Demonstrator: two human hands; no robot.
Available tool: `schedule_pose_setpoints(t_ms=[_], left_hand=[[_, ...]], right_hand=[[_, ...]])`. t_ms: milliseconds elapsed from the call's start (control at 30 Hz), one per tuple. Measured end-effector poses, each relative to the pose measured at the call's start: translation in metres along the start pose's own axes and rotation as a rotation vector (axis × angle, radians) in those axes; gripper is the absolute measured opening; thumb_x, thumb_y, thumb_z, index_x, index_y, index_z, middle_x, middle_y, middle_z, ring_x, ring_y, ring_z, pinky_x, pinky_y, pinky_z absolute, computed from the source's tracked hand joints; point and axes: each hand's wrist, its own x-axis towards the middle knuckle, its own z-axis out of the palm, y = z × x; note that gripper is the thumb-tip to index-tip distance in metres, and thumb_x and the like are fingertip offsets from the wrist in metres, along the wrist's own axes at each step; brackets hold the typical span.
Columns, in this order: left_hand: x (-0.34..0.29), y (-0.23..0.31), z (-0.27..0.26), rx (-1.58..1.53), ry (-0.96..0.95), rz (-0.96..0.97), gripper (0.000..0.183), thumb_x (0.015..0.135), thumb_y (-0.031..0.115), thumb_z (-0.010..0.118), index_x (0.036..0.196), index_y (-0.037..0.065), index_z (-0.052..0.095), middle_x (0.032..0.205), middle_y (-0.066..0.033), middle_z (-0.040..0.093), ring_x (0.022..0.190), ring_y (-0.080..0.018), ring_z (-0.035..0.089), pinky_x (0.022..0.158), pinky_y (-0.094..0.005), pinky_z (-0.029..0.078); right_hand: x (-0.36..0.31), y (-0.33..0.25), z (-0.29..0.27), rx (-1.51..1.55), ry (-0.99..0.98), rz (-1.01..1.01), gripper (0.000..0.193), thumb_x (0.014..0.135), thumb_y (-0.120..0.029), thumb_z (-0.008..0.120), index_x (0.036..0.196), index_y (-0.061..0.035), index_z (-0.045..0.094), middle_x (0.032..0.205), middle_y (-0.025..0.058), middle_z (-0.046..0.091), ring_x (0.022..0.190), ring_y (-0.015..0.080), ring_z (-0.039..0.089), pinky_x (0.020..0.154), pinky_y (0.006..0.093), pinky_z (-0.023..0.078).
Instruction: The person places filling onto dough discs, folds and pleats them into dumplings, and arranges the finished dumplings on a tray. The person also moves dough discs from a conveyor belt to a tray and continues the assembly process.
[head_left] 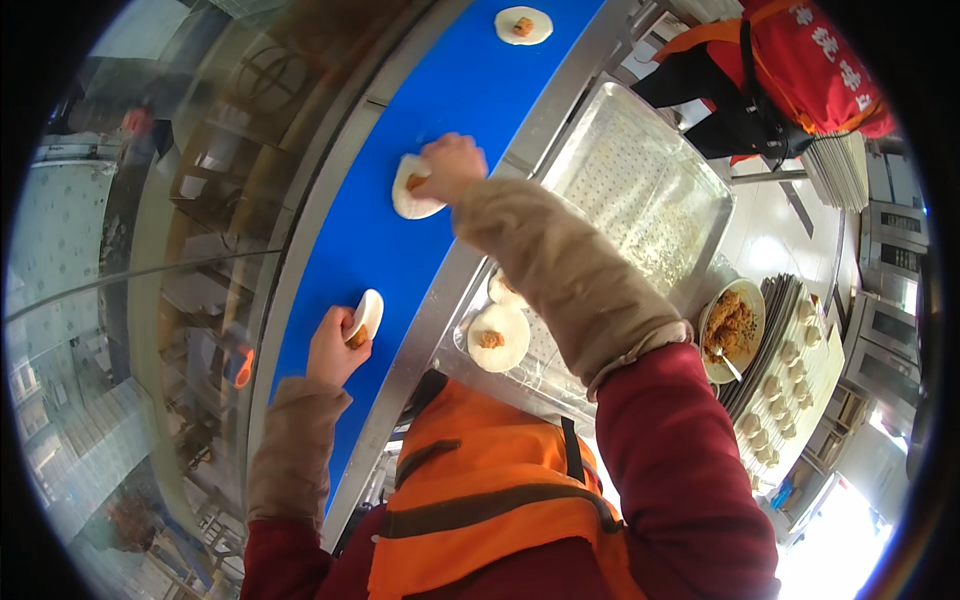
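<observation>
My left hand (336, 348) pinches a round dough wrapper (371, 309) that is tilted up and partly folded, with orange-brown filling showing beside the thumb. It is over the blue conveyor belt (345, 235). Farther up the belt, the curled fingers of my right hand (455, 166) close on another dough wrapper (408, 203), near the filling at its middle. That wrapper lies mostly flat; the fingertips are partly hidden and slightly blurred. At the far end a third dough wrapper (538, 24) lies flat with a dab of filling on it.
Right of the belt's metal edge, filled wrappers (507, 350) lie by a perforated metal tray (640, 165). Beyond are a bowl (762, 318) of filling with a spoon (732, 369) and stacked trays (812, 405) of dumplings. Another person in red (800, 60) is at the upper right.
</observation>
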Motion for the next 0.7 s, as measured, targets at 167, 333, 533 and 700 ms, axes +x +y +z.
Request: schedule_pose_setpoints(t_ms=[167, 333, 533, 700], left_hand=[[-0.047, 0.035, 0.016, -0.738, -0.152, -0.262, 0.058, 0.067, 0.008, 0.077, 0.111, 0.003, 0.041, 0.105, -0.0087, 0.053, 0.096, -0.0172, 0.055, 0.081, -0.0319, 0.049], [-0.044, 0.104, 0.133, -0.832, -0.473, -0.169, 0.073, 0.069, 0.010, 0.077, 0.131, 0.001, 0.039, 0.123, -0.0122, 0.050, 0.116, -0.0208, 0.049, 0.098, -0.0353, 0.041], [-0.029, 0.141, 0.245, -0.707, -0.537, -0.228, 0.061, 0.073, 0.016, 0.076, 0.122, -0.001, 0.044, 0.109, -0.0125, 0.056, 0.102, -0.0202, 0.056, 0.083, -0.0339, 0.048], [-0.038, 0.141, 0.231, -0.328, -0.585, -0.147, 0.059, 0.076, 0.025, 0.075, 0.122, 0.001, 0.048, 0.114, -0.0148, 0.057, 0.092, -0.0226, 0.061, 0.076, -0.0350, 0.051]], right_hand=[[-0.084, 0.003, 0.014, 0.846, 0.056, -0.085, 0.037, 0.070, -0.021, 0.075, 0.098, -0.0065, 0.056, 0.097, 0.0116, 0.061, 0.084, 0.0248, 0.062, 0.073, 0.0346, 0.050], [-0.222, 0.118, -0.015, 1.188, -0.118, 0.131, 0.052, 0.072, -0.020, 0.076, 0.117, -0.0022, 0.054, 0.104, 0.0104, 0.062, 0.097, 0.0188, 0.059, 0.086, 0.0321, 0.047], [-0.359, 0.203, 0.030, 1.006, -0.525, 0.229, 0.056, 0.066, -0.018, 0.080, 0.115, -0.0022, 0.059, 0.102, 0.0074, 0.066, 0.099, 0.0175, 0.059, 0.093, 0.0305, 0.043], [-0.362, 0.190, 0.073, 0.644, -0.458, 0.379, 0.052, 0.067, -0.029, 0.075, 0.112, -0.0076, 0.059, 0.107, 0.0139, 0.063, 0.104, 0.0305, 0.058, 0.084, 0.0384, 0.046]])
